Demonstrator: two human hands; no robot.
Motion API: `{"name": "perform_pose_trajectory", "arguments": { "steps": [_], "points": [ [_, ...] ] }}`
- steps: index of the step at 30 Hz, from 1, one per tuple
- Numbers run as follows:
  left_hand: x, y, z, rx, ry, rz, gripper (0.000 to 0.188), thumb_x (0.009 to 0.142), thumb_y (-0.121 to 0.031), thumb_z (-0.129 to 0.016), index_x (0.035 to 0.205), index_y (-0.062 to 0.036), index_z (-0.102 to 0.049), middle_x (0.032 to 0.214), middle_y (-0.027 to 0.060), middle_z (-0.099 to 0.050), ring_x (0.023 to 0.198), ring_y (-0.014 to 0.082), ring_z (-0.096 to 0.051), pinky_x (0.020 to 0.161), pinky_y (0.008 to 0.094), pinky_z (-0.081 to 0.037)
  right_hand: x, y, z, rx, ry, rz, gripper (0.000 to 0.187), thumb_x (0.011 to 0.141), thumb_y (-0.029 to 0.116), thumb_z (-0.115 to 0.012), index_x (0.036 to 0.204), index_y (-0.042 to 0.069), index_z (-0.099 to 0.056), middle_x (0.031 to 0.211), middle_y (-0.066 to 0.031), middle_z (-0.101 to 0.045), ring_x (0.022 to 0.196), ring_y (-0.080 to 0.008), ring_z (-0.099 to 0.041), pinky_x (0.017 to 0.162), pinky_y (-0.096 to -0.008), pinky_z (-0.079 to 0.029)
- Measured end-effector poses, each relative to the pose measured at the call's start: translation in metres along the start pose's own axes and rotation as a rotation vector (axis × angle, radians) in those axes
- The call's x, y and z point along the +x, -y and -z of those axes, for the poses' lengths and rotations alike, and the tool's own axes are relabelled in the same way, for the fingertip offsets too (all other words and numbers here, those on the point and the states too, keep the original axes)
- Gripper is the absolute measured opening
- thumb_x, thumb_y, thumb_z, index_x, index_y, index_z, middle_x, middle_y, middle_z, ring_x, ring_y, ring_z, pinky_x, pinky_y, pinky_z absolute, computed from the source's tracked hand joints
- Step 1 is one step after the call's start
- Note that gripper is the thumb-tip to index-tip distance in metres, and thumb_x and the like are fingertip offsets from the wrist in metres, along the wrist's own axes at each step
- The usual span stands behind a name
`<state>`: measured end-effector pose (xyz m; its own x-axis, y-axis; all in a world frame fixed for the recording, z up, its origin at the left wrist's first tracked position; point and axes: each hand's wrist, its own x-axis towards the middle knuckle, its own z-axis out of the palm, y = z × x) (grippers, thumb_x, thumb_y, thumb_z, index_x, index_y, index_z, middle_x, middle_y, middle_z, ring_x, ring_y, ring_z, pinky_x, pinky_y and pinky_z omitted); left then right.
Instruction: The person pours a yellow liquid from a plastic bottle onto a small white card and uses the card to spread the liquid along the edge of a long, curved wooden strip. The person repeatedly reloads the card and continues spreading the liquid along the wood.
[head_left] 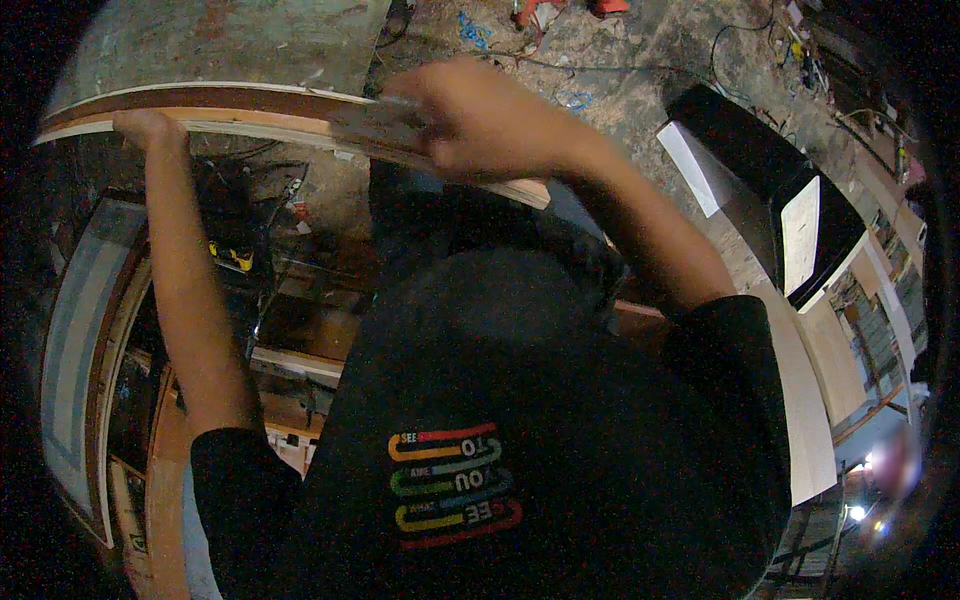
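"What is seen first, from the largest down?"

"A rough, littered floor [640, 65] is seen on the far side, and the far left is filled by a worn grey-green sheet [220, 45]. A black panel-sided object [740, 135] is set down at the right."

"And where is the wooden piece to be found?"

"The long wooden piece [225, 98] is placed across the far left, just on the near side of the sheet. Its long axis is run from left to right, with the right end slanted a little nearer; the bend in it may be owed to the lens."

"How are the hands placed?"

"Well apart, along that axis. The left hand [150, 128] is rested on the near edge, close to the left end; whether it is closed there cannot be told. The right hand [480, 115] is set over the right part, so that end is closer to it, and is seemingly curled around a blurred grey slab [375, 125]."

"Anything smaller?"

"A blue tangle [475, 32] is left on the floor, beyond the right hand."
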<state>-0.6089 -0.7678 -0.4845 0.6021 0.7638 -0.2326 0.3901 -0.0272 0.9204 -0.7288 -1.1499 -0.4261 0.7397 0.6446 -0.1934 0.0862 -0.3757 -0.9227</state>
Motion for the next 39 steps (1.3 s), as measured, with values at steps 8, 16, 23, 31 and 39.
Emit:
{"name": "perform_pose_trajectory", "arguments": {
  "steps": [8,16,23,31,39],
  "points": [
    [0.028,0.013,0.007,0.035,0.039,-0.070,0.062,0.102,-0.032,-0.019,0.143,0.0058,-0.046,0.146,0.0190,-0.050,0.132,0.0336,-0.051,0.115,0.0493,-0.040,0.018,-0.032,0.004,0.480,-0.153,-0.102,0.043,0.074,0.000,-0.061,0.115,0.005,-0.069,0.101,-0.0103,-0.075,0.094,-0.0215,-0.070,0.086,-0.0342,-0.054],
    [0.026,0.013,0.010,0.081,0.010,-0.081,0.062,0.102,-0.031,-0.018,0.141,0.0061,-0.047,0.145,0.0193,-0.051,0.130,0.0335,-0.052,0.116,0.0498,-0.039,-0.011,-0.059,-0.022,0.773,0.134,0.186,0.021,0.078,-0.011,-0.065,0.096,0.000,-0.072,0.112,-0.0114,-0.075,0.110,-0.0225,-0.069,0.100,-0.0325,-0.051],
    [0.019,0.004,0.008,0.189,0.059,-0.075,0.062,0.103,-0.032,-0.016,0.143,0.0051,-0.045,0.147,0.0203,-0.048,0.133,0.0335,-0.049,0.116,0.0490,-0.039,-0.098,-0.074,0.004,0.852,0.208,-0.084,0.032,0.069,-0.017,-0.061,0.093,0.000,-0.075,0.106,-0.0182,-0.075,0.113,-0.0287,-0.069,0.103,-0.0398,-0.050],
    [-0.006,-0.007,0.000,0.114,0.060,-0.065,0.063,0.104,-0.034,-0.015,0.145,0.0042,-0.043,0.149,0.0210,-0.045,0.134,0.0357,-0.048,0.116,0.0520,-0.039,-0.159,-0.075,0.021,0.853,0.152,-0.253,0.015,0.076,-0.006,-0.071,0.091,-0.002,-0.073,0.107,-0.0175,-0.075,0.109,-0.0281,-0.070,0.098,-0.0377,-0.053],
    [0.006,0.002,0.006,0.127,0.059,-0.090,0.062,0.104,-0.034,-0.017,0.145,0.0036,-0.045,0.147,0.0211,-0.047,0.133,0.0365,-0.050,0.116,0.0507,-0.039,-0.160,-0.038,0.011,0.948,-0.576,-0.726,0.061,0.083,0.010,-0.081,0.135,0.000,-0.052,0.123,-0.0110,-0.069,0.112,-0.0224,-0.066,0.098,-0.0384,-0.053]
  ]
}}
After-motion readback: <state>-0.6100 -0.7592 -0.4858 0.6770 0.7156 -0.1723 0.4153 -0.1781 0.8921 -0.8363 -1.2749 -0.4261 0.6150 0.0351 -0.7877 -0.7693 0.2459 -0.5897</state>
